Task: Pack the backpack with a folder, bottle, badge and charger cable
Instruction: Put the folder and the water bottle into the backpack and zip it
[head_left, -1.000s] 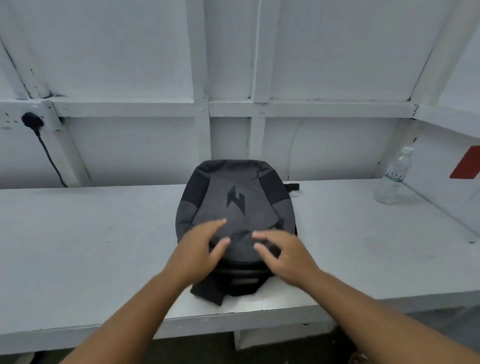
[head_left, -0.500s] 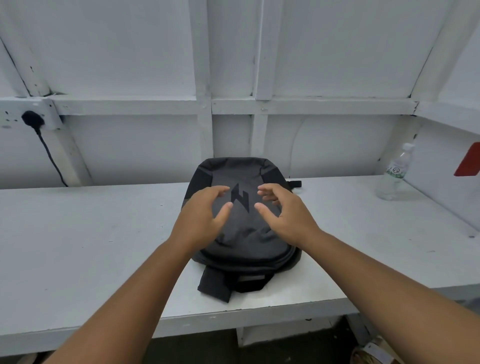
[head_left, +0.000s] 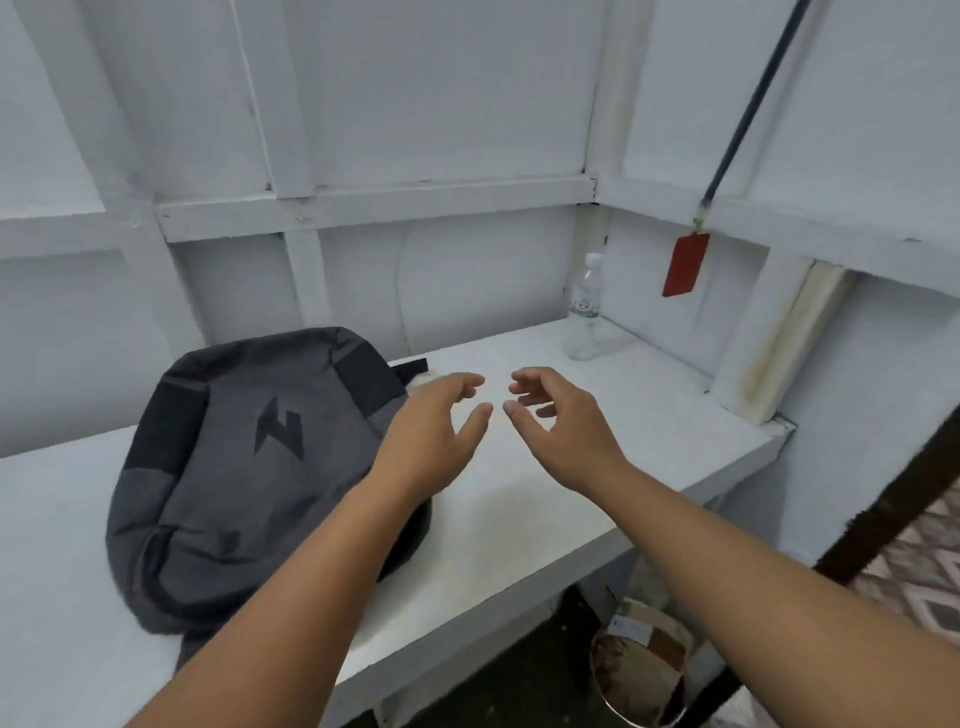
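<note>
Nearest to the camera, two bare forearms reach forward over the white bench. The left hand hangs just beside the right edge of the backpack, its wrist over the backpack's side, fingers spread and a little curled, holding nothing. The right hand is further to the right of the backpack, over the bare bench top, also with loose, parted fingers and nothing inside. The two hands face each other with a small gap between the fingertips.

The grey and black backpack lies flat on the bench with its front side up, a dark angular logo in the middle. Its zips look closed, though this is not clear.

Beyond the backpack, well apart to its right and near the corner of the wall, a clear plastic bottle stands upright on the bench. Still further right of the backpack, a red badge hangs on a dark strap against the white wall.
</note>
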